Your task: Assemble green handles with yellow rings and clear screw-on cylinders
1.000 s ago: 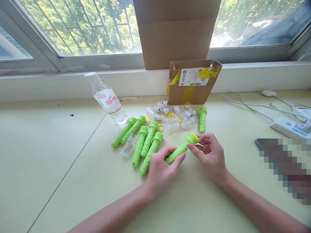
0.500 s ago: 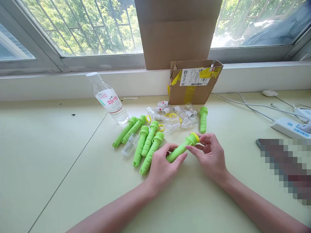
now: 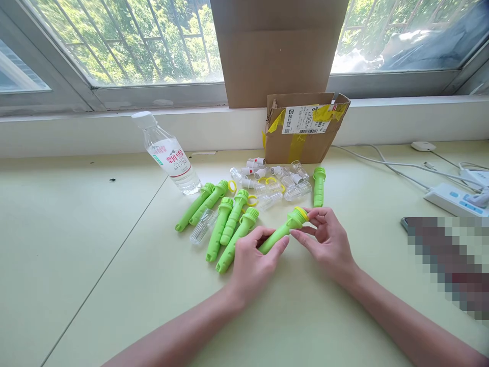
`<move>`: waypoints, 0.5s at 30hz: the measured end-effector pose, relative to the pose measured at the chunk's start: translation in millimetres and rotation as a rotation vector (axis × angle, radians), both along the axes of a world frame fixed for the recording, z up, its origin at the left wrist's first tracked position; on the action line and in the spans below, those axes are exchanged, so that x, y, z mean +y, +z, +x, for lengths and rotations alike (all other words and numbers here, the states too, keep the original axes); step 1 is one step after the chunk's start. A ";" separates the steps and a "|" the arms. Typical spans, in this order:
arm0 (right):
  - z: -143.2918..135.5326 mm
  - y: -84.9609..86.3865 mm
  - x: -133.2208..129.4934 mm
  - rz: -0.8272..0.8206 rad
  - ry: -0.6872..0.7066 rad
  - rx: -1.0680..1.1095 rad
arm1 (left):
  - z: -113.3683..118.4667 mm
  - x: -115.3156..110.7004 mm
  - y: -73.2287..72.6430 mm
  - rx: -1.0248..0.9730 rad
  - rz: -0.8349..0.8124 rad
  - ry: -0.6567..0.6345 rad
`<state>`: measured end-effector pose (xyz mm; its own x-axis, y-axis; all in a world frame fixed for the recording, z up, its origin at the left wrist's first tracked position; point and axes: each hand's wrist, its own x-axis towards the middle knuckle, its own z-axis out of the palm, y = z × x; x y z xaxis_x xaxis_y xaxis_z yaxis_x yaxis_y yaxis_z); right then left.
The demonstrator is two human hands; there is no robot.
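Note:
My left hand (image 3: 254,260) is wrapped round the lower part of a green tube (image 3: 278,234), which slants up to the right. At the tube's threaded end sits a yellow ring (image 3: 301,213), with the fingertips of my right hand (image 3: 328,242) against it and the right thumb beside the tube's collar. Several more green tubes (image 3: 219,229) lie left of my left hand, a clear ribbed cap (image 3: 203,226) among them. Another green tube (image 3: 319,187) lies behind my right hand. Beyond are clear caps (image 3: 298,191), loose yellow rings (image 3: 232,186) and small white parts (image 3: 263,173).
A water bottle (image 3: 171,160) stands at the back left. An open cardboard box (image 3: 301,145) is against the white ledge under the window. White cables, a power strip (image 3: 456,200) and a pixelated dark object (image 3: 446,260) are on the right.
The view has shifted slightly. Both hands and the held tube have moved a little to the left, with the yellow ring still at the threaded end.

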<state>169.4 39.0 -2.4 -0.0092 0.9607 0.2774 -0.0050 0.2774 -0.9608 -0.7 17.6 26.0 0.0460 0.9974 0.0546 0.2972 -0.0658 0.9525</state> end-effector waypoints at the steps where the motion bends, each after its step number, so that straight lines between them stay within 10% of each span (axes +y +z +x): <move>1: 0.6 0.0 0.2 -0.003 0.007 -0.003 | -0.2 0.3 0.2 0.003 -0.007 0.000; 15: 2.5 -0.8 -2.2 0.026 -0.035 -0.039 | -0.9 0.0 2.2 -0.022 -0.077 -0.027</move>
<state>171.9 36.8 -3.2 0.0127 0.9532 0.3019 0.0428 0.3012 -0.9526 -1.6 17.6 28.2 0.0725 0.9971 -0.0208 0.2750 0.0001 0.9614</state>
